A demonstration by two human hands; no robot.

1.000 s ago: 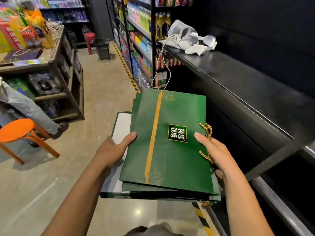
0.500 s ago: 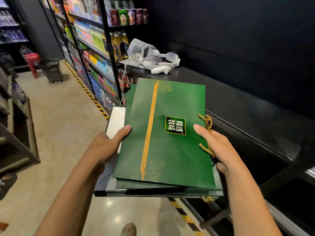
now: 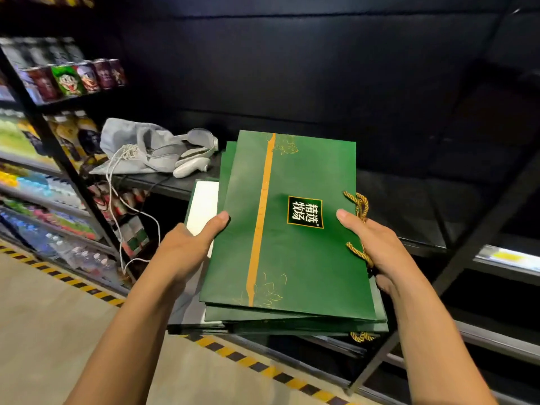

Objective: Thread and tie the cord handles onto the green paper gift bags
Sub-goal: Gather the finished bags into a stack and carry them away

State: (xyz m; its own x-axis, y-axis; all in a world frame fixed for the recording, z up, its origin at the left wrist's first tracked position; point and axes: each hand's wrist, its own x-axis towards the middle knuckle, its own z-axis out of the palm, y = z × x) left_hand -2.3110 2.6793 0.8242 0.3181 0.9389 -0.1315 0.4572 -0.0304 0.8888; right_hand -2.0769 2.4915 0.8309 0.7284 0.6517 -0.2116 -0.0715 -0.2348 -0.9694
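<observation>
Bags [image 3: 292, 258] stacked flat, left hand [image 3: 187, 249] and right hand [image 3: 377, 247] gripping opposite edges; gold cord [image 3: 361, 204] beside the right thumb.

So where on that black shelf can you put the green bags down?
The black shelf looks bare behind the green bags and rightward, up to the slanted black post. Its left end is crowded: a grey pouch, headphones and a white cord lie there.
</observation>
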